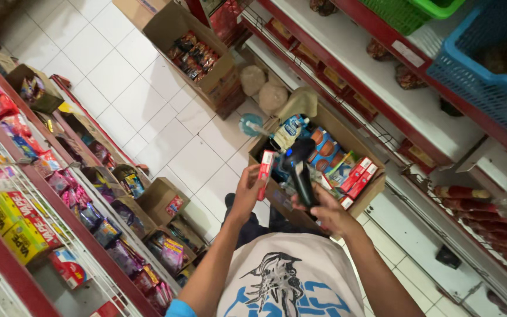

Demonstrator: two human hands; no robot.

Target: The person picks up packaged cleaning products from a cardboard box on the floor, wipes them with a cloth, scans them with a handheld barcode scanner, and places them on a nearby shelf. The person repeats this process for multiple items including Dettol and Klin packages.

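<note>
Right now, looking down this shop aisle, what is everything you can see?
slim box: one, red, in the left hand.
handheld scanner: one, black, in the right hand.
open carton: one, brown, full of red and blue packs, on the floor ahead.
second carton: one, brown, holding dark packets, farther up the aisle.
baskets: blue and green, top right shelf.
wire racks: colourful packets, left side.
left hand: gripping the box.
right hand: gripping the scanner.

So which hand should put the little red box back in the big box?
Probably the left hand. It already grips the red box upright, just above the near edge of the open cardboard box. The right hand is busy holding the black scanner, so it is not free.
</note>
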